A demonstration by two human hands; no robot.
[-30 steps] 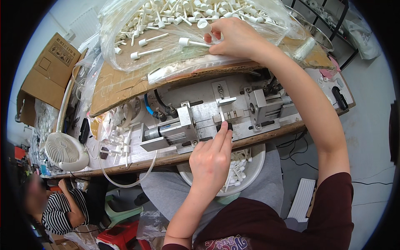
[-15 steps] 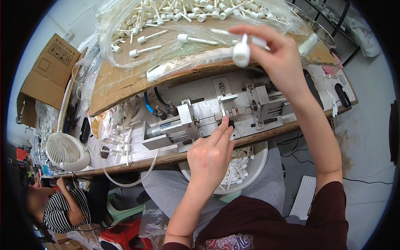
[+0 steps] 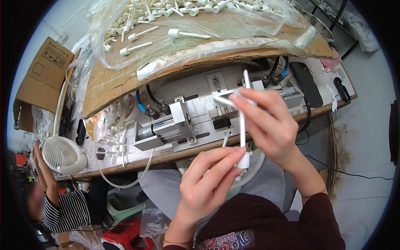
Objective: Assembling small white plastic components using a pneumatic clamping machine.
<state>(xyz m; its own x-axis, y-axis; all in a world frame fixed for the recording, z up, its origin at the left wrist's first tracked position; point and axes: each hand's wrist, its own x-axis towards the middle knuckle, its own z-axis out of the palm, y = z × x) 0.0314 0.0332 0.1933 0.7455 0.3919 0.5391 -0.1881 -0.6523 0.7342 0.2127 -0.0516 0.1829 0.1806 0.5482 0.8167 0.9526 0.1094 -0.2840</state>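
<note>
- My right hand [image 3: 266, 125] has carried a white plastic stem [image 3: 243, 121] down from the bag to my lap.
- My left hand [image 3: 208, 187] left the machine [image 3: 183, 121]; both hands' fingers now pinch the stem.

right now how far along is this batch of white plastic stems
Done: some white pieces lie in the round white basin on the lap, though whether they are finished cannot be told. In hand: both hands, left hand and right hand, hold one long white plastic stem upright over the grey metal press jig. Left: a large heap of white stems in the clear plastic bag on the cardboard.
</note>
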